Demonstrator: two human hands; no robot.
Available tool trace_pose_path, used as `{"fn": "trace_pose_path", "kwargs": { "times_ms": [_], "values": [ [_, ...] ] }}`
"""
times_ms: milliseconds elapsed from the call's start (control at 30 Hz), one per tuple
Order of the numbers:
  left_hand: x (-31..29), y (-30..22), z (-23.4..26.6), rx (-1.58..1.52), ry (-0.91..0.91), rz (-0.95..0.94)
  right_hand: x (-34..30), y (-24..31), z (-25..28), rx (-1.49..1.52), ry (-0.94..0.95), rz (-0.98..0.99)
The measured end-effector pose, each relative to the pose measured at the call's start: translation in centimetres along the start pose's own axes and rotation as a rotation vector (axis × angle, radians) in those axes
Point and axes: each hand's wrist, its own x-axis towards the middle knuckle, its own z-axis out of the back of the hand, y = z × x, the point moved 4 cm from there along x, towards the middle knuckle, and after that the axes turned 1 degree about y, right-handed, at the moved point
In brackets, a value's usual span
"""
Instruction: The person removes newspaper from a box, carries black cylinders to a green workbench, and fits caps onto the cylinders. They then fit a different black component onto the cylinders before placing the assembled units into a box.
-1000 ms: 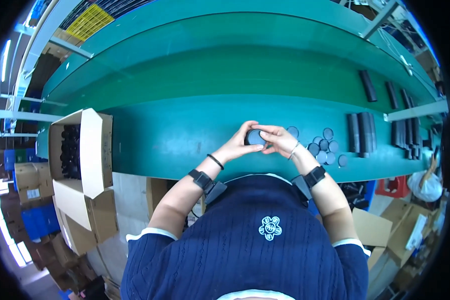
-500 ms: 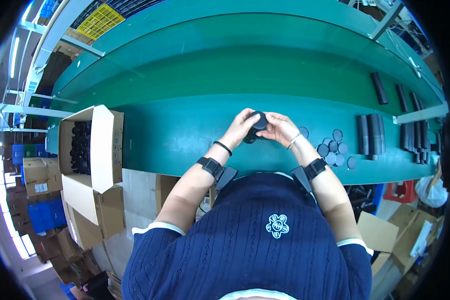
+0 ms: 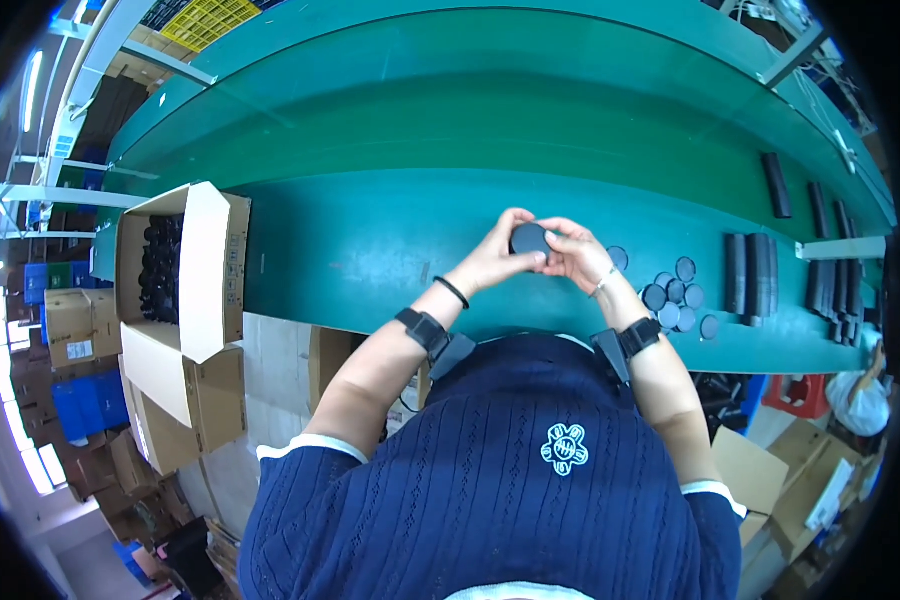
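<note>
Grip: both hands have the round black piece [image 3: 528, 238] pinched between them, thumbs and fingertips drawn in only as far as its rim allows.
Left hand [image 3: 490, 260]: I see its fingers curled around the rim toward eleven o'clock, with the thumb pressed near half past five.
Right hand [image 3: 584, 258]: thumb lies at the edge near three o'clock; the other fingers fold partly out of my sight, so I cannot tell how each one sits.
Round black piece: held over the green bench [image 3: 390, 230], its flat face turned toward my camera. Half a second ago it was tipped, and I could see a dark side wall below the face, toward seven o'clock; now that wall is mostly hidden and the hold resembles the one from a second ago.
Loose discs [image 3: 668, 316]: clustered on the bench at four o'clock from the piece, in the same arrangement as before, with one set apart nearer the right wrist.
Black tubes [image 3: 755, 280]: lying side by side just past three o'clock, beyond the discs.
Carton [image 3: 235, 270]: at nine o'clock, dark parts [image 3: 160, 268] inside; it rides higher in my view than half a second ago.
</note>
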Motion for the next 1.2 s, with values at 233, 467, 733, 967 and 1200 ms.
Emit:
{"fn": "trace_pose_path", "kwargs": {
  "times_ms": [233,467,733,967,1200],
  "values": [
    [-1.4,-1.4,-1.8,0.657,0.037,-0.309,-3.4,-1.5,0.3,-0.154,0.025,0.068],
    [-1.0,-0.5,-2.6,0.468,0.035,-0.259,-3.2,-0.1,0.4,-0.268,-0.109,0.1],
    [0.0,0.0,-1.6,0.56,-0.315,-0.129,-1.7,0.5,0.3,-0.269,-0.325,0.239],
    [-0.1,-0.1,-1.9,0.152,-0.138,0.162,-1.8,0.2,-1.1,-0.2,-0.369,-0.036],
    [0.3,1.9,-1.1,0.13,-0.077,-0.005,-1.5,-0.8,0.0,-0.029,-0.29,0.069]
  ]
}}
